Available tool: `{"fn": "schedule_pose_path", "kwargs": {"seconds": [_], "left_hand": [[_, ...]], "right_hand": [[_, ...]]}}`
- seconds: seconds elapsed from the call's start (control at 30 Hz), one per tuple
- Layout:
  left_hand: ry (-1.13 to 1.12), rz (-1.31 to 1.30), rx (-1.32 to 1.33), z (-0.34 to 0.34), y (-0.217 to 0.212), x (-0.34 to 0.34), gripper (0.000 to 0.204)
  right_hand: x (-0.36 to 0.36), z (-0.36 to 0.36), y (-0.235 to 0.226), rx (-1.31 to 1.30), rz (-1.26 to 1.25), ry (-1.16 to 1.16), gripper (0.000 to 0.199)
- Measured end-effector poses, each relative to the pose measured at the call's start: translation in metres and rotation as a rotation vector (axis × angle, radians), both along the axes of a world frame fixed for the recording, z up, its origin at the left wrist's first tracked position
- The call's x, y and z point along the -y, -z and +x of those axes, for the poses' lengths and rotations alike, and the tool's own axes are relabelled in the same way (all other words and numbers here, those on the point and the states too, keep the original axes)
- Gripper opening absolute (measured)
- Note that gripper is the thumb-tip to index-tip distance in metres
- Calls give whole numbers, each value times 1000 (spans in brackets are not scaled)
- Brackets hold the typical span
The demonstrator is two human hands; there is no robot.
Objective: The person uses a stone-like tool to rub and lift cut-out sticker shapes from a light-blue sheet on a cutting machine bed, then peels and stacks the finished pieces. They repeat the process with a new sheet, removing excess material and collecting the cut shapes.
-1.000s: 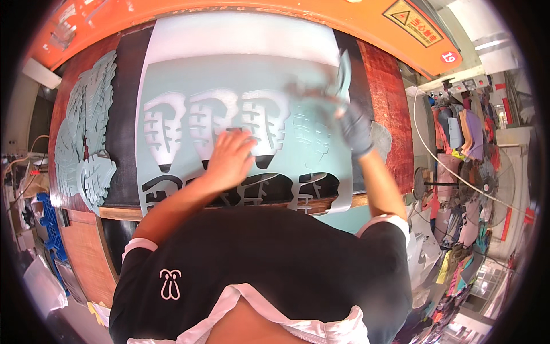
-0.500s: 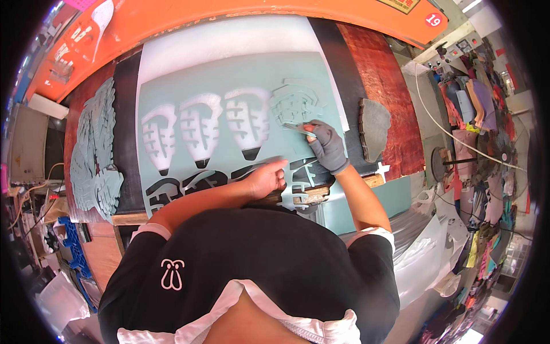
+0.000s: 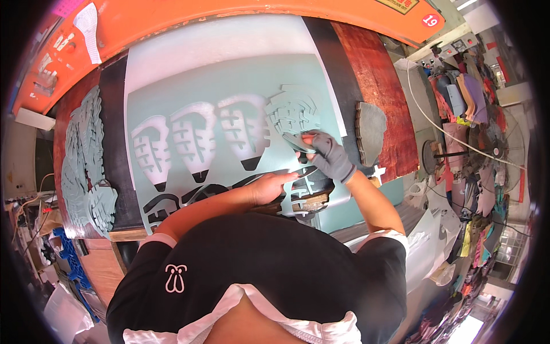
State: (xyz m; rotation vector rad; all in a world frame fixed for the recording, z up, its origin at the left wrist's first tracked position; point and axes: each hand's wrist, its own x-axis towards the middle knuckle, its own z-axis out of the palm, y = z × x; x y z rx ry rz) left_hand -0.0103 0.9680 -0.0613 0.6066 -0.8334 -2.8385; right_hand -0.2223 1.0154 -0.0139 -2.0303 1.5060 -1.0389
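Observation:
A pale green sheet (image 3: 226, 77) spreads over the table, with several sole-shaped openings cut through it. On its right part lies a loose stack of cut green sole pieces (image 3: 293, 112). My right hand (image 3: 332, 157), in a grey glove with bare fingertips, pinches the near end of this stack. My bare left hand (image 3: 274, 188) is curled at the sheet's near edge, left of a narrow cut strip. Its fingertips are close together there; whatever they grip is hidden.
Piled green cut pieces (image 3: 86, 166) lie at the table's left side. A grey stack (image 3: 371, 133) sits on the right. An orange machine beam (image 3: 229, 10) crosses the far side. Clear plastic sheeting (image 3: 427, 241) hangs beside my right arm.
My right hand has moved slightly nearer to me, and the near end of the stack lifts with it. My left hand has shifted a little right and nearer to me.

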Motion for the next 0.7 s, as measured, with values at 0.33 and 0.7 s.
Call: {"fn": "schedule_pose_path", "kwargs": {"seconds": [0.33, 0.7], "left_hand": [[619, -625, 121, 39, -64, 33, 44], [147, -2124, 328, 12, -13, 75, 57]], "right_hand": [[80, -34, -11, 421, 176, 521, 36], [211, -90, -57, 453, -62, 777, 36]]}}
